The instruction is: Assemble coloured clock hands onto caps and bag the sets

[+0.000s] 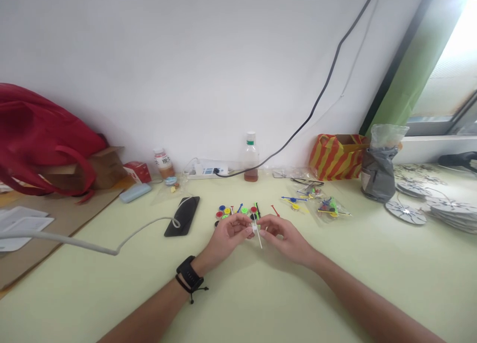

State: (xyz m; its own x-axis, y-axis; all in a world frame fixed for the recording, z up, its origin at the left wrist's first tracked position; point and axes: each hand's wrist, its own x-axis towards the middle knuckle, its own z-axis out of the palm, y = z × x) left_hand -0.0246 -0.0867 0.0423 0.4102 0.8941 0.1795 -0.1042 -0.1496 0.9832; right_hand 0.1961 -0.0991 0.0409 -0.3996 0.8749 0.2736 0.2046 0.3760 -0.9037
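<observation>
Both hands meet over the table in front of me, fingertips closed around a small white plastic spinner (pixel 259 236) with a long thin pointer. My left hand (pixel 231 233) pinches its middle part from the left. From the right, my right hand (pixel 285 236) grips the same piece between thumb and fingers. Just beyond the fingers lie several coloured round discs (pixel 222 209) and loose arrow pointers, among them a blue arrow (pixel 240 208) and a red arrow (pixel 275 210). The hands partly hide these parts.
A black phone (pixel 182 216) with a pale cable lies to the left. Bagged coloured spinner parts (pixel 330 209) are at the right, near a striped bag (pixel 335 156) and stacked white discs (pixel 405 213). A bottle (pixel 251 159) and power strip (pixel 208 170) stand by the wall.
</observation>
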